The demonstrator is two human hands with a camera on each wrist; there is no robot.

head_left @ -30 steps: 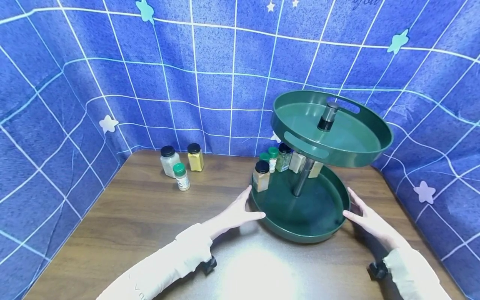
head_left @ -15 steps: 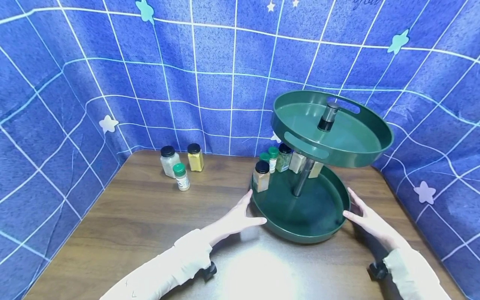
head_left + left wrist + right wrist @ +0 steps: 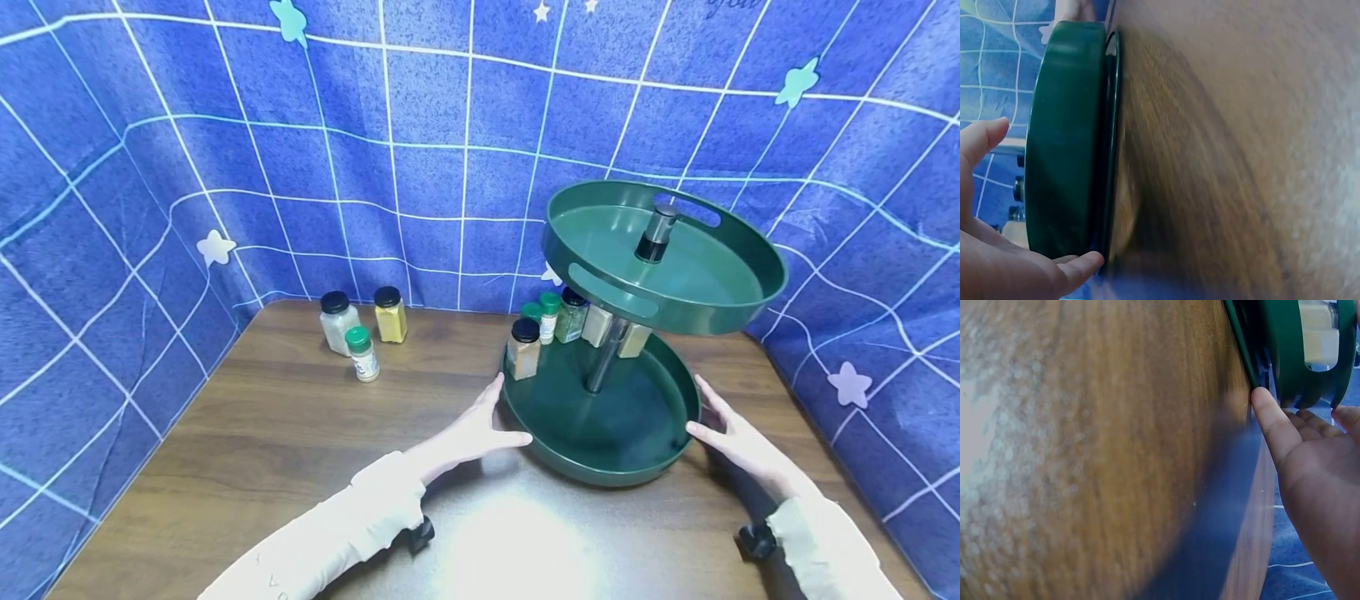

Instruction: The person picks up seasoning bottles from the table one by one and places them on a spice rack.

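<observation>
A two-tier green turntable rack stands on the table, its lower tray (image 3: 607, 437) and upper tray (image 3: 720, 292) joined by a metal post (image 3: 606, 358). My left hand (image 3: 468, 433) is spread at the lower tray's left side; in the left wrist view its fingertips (image 3: 1094, 259) touch the tray's side. At the right, my right hand (image 3: 746, 446) has straight fingers against the rim, one fingertip (image 3: 1261, 397) low by the base. In the lower tray are a brown spice jar (image 3: 523, 354), green-capped bottles (image 3: 549, 321), a green herb jar (image 3: 572, 321) and pale jars (image 3: 633, 342), partly hidden by the upper tray.
Left on the wooden table (image 3: 300, 433) stand a white-filled jar (image 3: 339, 325), a yellow spice jar (image 3: 391, 317) and a green-capped bottle (image 3: 363, 358). A blue gridded curtain (image 3: 420, 167) hangs behind and at both sides.
The jars in the lower tray have shifted slightly right and back, as the tray turned a little. My left hand dipped slightly, then rose again along the rim. The right hand stays in place.
</observation>
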